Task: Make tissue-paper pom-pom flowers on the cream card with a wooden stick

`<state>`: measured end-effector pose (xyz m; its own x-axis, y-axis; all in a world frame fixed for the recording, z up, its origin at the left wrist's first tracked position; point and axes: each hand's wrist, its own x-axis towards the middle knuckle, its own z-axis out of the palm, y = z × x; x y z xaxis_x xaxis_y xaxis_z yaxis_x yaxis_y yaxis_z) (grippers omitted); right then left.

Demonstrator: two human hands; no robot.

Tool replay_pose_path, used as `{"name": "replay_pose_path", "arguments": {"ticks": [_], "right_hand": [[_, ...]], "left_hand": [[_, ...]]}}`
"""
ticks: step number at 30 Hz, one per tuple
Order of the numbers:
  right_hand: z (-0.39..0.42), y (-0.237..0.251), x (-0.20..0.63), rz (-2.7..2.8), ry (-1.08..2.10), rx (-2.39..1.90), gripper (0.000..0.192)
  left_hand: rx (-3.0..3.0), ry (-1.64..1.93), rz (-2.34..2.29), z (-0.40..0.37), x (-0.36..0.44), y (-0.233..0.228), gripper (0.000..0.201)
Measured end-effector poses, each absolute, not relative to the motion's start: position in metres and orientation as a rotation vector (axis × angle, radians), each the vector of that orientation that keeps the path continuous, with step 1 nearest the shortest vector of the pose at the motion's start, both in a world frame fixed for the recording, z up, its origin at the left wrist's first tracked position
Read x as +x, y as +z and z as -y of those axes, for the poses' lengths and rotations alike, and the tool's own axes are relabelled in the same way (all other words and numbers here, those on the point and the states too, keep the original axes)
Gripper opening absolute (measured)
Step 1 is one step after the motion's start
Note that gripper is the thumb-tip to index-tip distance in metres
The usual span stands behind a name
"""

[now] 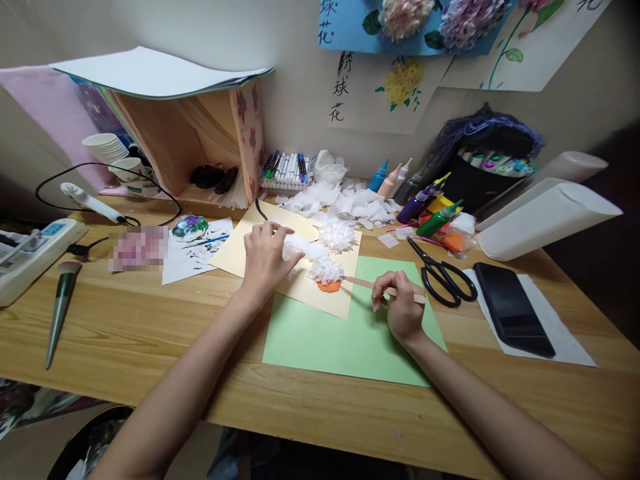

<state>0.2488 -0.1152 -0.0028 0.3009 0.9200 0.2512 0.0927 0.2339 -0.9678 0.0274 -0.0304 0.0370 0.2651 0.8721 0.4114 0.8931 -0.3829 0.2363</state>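
Worktop [150,333]: wood, near edge runs across the bottom of the view, far edge against the wall. Open room is near-left, bare wood between the brush [60,307] and the left forearm; also a bare strip along the near edge.

Green sheet [345,333]: flat, centre-near, its near edge just short of the worktop's near edge. Cream sheet [300,283] lies over its far-left corner, skewed.

Right side is crowded: two white rolls [545,217] far right, phone [513,307] on a white paper near-right, scissors [443,277] just right of the green sheet, handles toward the near side. Paint bottles [430,203] and a tissue heap [345,200] behind, along the wall.

Left: power strip [30,253] at the left edge, wooden box [200,140] far left.

Left hand [265,257]: over the cream sheet, grip closed on a tissue wad [295,245]. Two tissue puffs [333,250] sit on the cream sheet just right of it.

Right hand [400,300]: over the green sheet, grip closed on a wooden stick [367,284]. Stick lies nearly flat, tip pointing left, reaching an orange blob [329,287] at the nearer puff's base. Stick's right end pokes out past the fingers toward the scissors, apart from them.
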Motion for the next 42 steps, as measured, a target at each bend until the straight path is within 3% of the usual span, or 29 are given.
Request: {"name": "replay_pose_path", "arguments": {"ticks": [8, 18, 22, 27, 34, 42], "right_hand": [[0.116, -0.003, 0.246, 1.108, 0.815, -1.165, 0.051], [0.115, -0.003, 0.247, 1.143, 0.778, -1.171, 0.052], [0.116, -0.003, 0.248, 1.106, 0.753, -1.17, 0.052], [0.116, -0.003, 0.251, 1.052, 0.746, -1.157, 0.052], [0.123, -0.002, 0.254, 1.26, 0.715, -1.14, 0.057], [0.127, 0.001, 0.259, 1.673, 0.342, -0.938, 0.052]], "left_hand": [[-2.701, -0.552, 1.365, 0.022, 0.049, 0.019, 0.012], [-2.568, -0.861, 1.522, 0.033, 0.043, 0.035, 0.017], [-2.961, -1.014, 1.458, 0.047, 0.043, 0.046, 0.012], [-3.373, -0.855, 1.372, 0.052, 0.049, 0.04, 0.01], [-3.126, -0.687, 1.359, 0.054, 0.059, 0.025, 0.015], [-2.954, -0.643, 1.191, 0.059, 0.074, 0.022, 0.016]]}}
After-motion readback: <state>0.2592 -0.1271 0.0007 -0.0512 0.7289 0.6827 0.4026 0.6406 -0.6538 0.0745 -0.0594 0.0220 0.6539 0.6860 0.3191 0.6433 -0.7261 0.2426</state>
